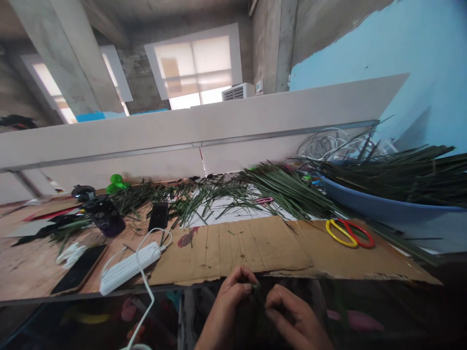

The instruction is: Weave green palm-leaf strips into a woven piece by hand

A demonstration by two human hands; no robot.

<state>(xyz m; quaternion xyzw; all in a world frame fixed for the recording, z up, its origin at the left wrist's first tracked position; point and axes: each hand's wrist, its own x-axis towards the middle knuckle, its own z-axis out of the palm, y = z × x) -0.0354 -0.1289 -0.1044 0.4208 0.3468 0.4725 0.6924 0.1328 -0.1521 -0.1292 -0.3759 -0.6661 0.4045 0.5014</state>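
My left hand is at the table's front edge, thumb and forefinger pinched on a small bit of green leaf. To its right, a short gap away, my right hand has its fingers curled in; anything between them is too dark to make out. Both hands are just in front of a flat piece of brown cardboard. Scissors with one yellow and one red handle loop lie on the cardboard's right part. Behind it spreads a pile of long narrow green leaves.
At right stands a blue basin heaped with long leaves. A white power strip with its cable, two phones, and a dark bottle are on the left. Pink-handled scissors lie among the leaves. A white partition closes the back.
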